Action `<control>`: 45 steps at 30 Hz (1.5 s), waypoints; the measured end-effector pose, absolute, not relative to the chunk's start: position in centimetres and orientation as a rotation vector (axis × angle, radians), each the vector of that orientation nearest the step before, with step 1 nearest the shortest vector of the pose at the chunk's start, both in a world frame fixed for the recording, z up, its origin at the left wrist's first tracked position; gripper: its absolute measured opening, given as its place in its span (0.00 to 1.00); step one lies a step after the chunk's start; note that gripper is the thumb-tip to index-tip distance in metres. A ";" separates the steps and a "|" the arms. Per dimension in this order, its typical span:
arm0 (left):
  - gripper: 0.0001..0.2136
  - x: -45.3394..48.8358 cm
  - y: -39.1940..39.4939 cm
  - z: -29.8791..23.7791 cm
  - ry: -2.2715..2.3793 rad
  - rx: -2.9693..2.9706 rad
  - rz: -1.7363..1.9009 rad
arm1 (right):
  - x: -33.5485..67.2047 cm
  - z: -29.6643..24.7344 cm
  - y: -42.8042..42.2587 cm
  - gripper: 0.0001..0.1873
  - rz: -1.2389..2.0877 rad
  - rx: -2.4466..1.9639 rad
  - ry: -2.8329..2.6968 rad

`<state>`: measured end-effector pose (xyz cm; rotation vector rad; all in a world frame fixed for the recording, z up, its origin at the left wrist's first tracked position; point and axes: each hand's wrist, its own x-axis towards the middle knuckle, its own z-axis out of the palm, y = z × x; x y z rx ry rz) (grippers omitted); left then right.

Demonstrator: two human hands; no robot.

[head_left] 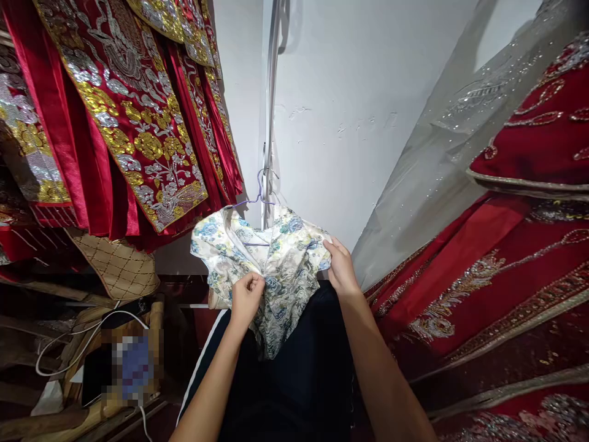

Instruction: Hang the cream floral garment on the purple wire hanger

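Cream cloth printed with blue and grey-green flowers, in the head view: a short-sleeved garment point(288, 288) on a purple hanger point(257, 195), in front of a white wall point(350, 73) and, in view, overlapping dark trousers point(294, 387). At the front, just below the neckline, the left hand point(247, 296), fingers curled in, thumb and forefinger pressed together on a pinch of the cloth. At the edge of the sleeve on the right side of the view, the right hand point(340, 265), thumb near the fingers with only a slight gap, pinching the sleeve's edge between them; hard to tell how the hidden fingertips lie behind it. To the left, red garments with gold and silver embroidery point(142, 123); to the right, sparkling sheer white fabric point(423, 166) beside beaded red garments point(478, 245).
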<state>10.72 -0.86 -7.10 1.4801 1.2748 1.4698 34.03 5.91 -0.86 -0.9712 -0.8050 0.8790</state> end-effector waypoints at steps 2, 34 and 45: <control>0.11 10.6 -2.0 -7.4 1.224 1.419 1.451 | 33.7 -2.4 4.0 0.22 0.660 -1.038 -0.829; 0.13 9.3 -6.2 -5.1 1.227 1.794 1.211 | 23.8 -5.6 -4.9 0.13 1.069 -1.081 -1.338; 0.02 10.7 -5.8 -7.2 1.197 1.785 1.367 | 24.2 -5.3 -5.3 0.16 1.447 -0.977 -1.417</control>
